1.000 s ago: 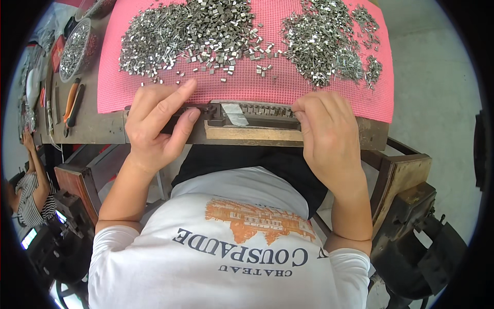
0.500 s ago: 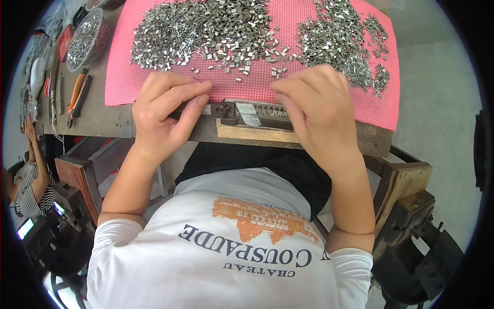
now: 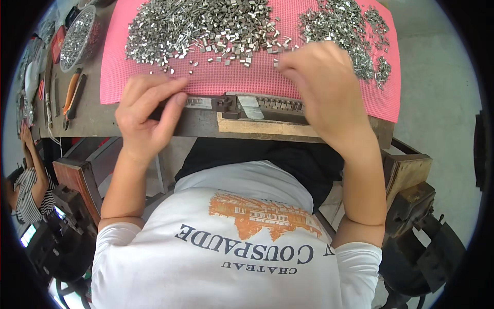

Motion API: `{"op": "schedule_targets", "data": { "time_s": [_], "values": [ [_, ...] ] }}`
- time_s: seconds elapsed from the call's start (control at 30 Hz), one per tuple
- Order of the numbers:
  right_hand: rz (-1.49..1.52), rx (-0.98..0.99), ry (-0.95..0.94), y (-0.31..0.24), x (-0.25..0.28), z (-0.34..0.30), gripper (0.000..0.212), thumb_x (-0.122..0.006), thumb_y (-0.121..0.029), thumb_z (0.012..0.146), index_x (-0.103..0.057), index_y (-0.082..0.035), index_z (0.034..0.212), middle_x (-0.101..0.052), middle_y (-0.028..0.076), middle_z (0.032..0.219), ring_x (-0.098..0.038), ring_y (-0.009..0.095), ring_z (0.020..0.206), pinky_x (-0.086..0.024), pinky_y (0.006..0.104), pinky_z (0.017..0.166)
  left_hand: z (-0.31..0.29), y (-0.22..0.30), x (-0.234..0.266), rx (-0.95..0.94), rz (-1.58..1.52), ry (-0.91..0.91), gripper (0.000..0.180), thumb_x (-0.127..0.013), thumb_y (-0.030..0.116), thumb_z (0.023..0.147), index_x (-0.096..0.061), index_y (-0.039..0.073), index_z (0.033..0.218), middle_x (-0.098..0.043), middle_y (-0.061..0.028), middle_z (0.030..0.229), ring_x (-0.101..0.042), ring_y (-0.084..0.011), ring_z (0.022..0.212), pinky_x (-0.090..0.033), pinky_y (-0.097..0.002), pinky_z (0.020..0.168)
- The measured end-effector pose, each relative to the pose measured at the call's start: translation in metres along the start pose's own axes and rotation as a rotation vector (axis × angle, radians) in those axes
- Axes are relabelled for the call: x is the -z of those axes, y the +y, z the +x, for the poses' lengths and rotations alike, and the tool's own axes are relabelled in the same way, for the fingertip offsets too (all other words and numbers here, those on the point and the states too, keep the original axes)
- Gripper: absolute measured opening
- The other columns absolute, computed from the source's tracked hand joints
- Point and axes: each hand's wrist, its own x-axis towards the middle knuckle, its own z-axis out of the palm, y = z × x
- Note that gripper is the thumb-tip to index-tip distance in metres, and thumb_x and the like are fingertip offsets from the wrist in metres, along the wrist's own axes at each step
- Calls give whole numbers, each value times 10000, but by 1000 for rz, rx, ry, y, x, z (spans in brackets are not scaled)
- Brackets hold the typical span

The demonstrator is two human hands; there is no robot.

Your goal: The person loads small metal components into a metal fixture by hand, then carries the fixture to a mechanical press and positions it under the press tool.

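At the tabletop [image 3: 128, 121] edge, metal bits are sorted.
Left hand [image 3: 146, 116] rests curled on the dark jig [image 3: 257, 105]; right hand [image 3: 321, 85] is pinched over small metal pieces [image 3: 206, 26].

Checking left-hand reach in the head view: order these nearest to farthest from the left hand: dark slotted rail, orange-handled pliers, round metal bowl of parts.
From the left hand:
1. Dark slotted rail, under its fingertips, table's front edge.
2. Orange-handled pliers, just left on the bare table.
3. Round metal bowl, far left corner.

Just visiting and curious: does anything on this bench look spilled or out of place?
Nothing stands out. The small metal pieces lie loose but stay on the pink mat, and the dark slotted jig sits square along the bench edge.
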Motion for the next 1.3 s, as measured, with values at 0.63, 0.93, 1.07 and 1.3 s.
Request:
{"op": "schedule_targets", "data": {
  "time_s": [0.63, 0.93, 1.07, 1.3],
  "values": [
    [-186, -133, 13, -19, 25, -60, 205, -732, 21, 789, -716, -54, 979, -691, 77, 908, -654, 285, 817, -479, 403, 735, -29, -39, 28, -155, 187, -4, 555, -902, 1, 696, -744, 0, 1229, -763, -124, 1034, -708, -293, 961, -564, -370, 849],
    [-90, -220, 63, -17, 23, -64, 185, -772, 5, 808, -730, -57, 977, -714, 83, 923, -664, 297, 830, -498, 404, 737, -30, -23, 57, -405, -116, 47, 824, -907, -26, 723, -492, -38, 1435, -715, -231, 940, -682, -292, 723, -563, -397, 592],
    [-6, -257, 124, -16, 15, -67, 168, -765, 15, 824, -725, -42, 977, -718, 97, 931, -672, 300, 852, -519, 407, 773, -1, 28, 42, -463, -240, 36, 641, -936, 51, 724, -564, 131, 1240, -736, -129, 994, -662, -241, 710, -531, -332, 582],
    [-63, -366, 344, -23, 5, -94, 272, -692, 61, 862, -742, -23, 1116, -701, 135, 1106, -644, 333, 1006, -522, 423, 890, 51, 90, -48, -613, -195, -14, 471, -887, 113, 620, -795, 143, 1082, -727, -20, 929, -666, -195, 784, -505, -300, 634]
  ]
}}
